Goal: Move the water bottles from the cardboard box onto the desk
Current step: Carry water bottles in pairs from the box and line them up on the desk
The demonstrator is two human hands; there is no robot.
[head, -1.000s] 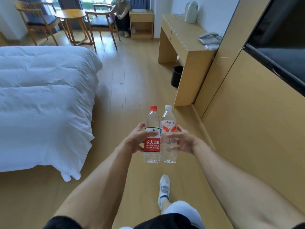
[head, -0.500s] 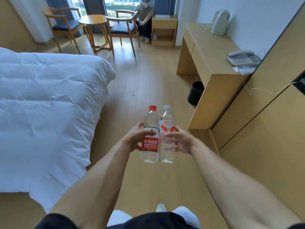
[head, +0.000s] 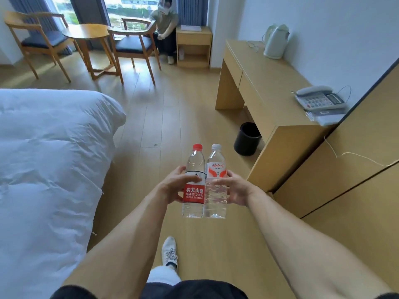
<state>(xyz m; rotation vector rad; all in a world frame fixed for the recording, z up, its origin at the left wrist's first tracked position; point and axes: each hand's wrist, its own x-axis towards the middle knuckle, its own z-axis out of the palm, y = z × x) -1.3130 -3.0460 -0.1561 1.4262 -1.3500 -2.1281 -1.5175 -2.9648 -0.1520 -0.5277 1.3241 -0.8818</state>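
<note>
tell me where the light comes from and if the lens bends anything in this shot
Head view: daylight enters through the window at top, leaving a bright patch on the floor by the round table; wide-angle distortion splays the forearms and tilts the desk and the wall panels; the red-capped bottle and white-capped bottle are sharp, the far seated person soft.

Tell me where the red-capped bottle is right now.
Head view, centre: the red-capped bottle is upright in the left hand, touching the white-capped bottle, above the floor.
</note>
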